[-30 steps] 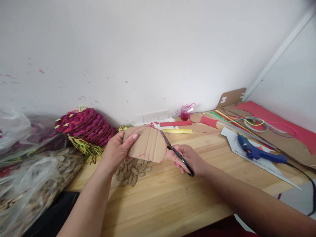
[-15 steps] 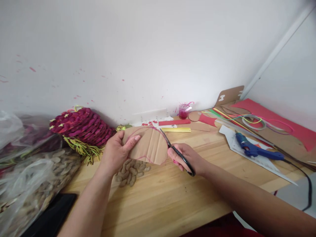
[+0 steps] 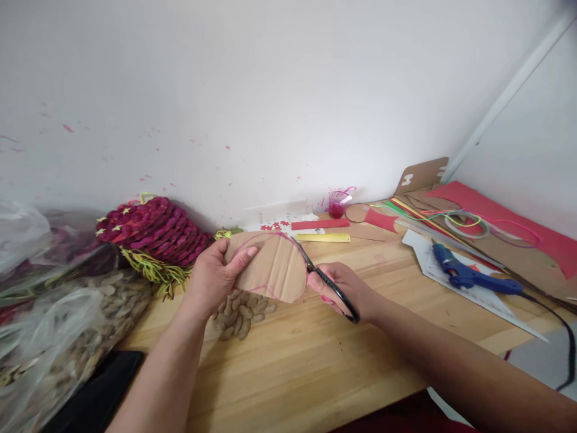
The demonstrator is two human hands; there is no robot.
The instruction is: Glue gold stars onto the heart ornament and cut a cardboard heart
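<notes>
cardboard (image 3: 270, 267) is being pinched by the left hand (image 3: 216, 270), seemingly steadied for scissors (image 3: 331, 284) being gripped by the right hand (image 3: 356, 294).

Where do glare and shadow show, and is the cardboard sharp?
Head view: whitish shine streaks the plastic bag; head view: a soft shadow darkens the table beside the left forearm; head view: the cardboard is sharp enough to show its drawn outline.

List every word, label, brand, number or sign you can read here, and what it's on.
None can be read.
White paper under the blue glue gun: faint marks, too blurred to read.
White sheet by the red strip: dark mark, too small.
Held cardboard: drawn purple line, no lettering visible.
</notes>
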